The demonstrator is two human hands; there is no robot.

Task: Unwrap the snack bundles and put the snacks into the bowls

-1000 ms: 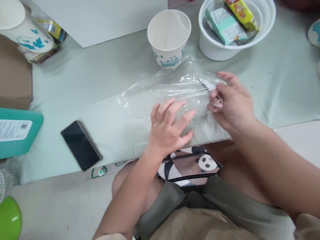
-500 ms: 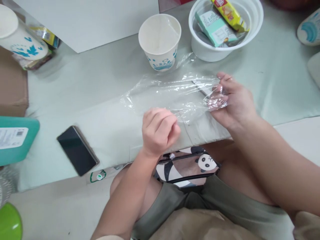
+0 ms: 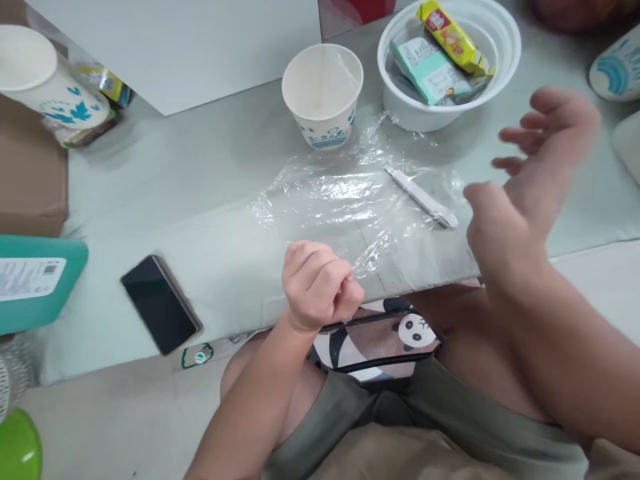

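My left hand (image 3: 320, 287) is closed in a fist over the front part of the table; whatever its fingers may hold is hidden. To the right, my right hand (image 3: 530, 173) is raised above the table, fingers apart, palm turned inward, slightly smeared by motion and with nothing in it. Between the hands a crumpled sheet of clear plastic film (image 3: 330, 193) lies on the table. A slim white stick-like tool (image 3: 423, 198) rests at its right part. Behind the film stands a paper cup (image 3: 323, 93) with blue print, its mouth upward.
A white tub (image 3: 425, 120) with snack packets stands behind. A phone (image 3: 161, 305) lies at the left, near a teal container (image 3: 45, 313). More paper cups (image 3: 65, 87) are at the left and right edges. A white board (image 3: 190, 47) stands at the back.
My right hand has let go of the plastic film and moved right and up, fingers opening. The film now lies flatter, and the white tool shows fully. My left fist stays closed.
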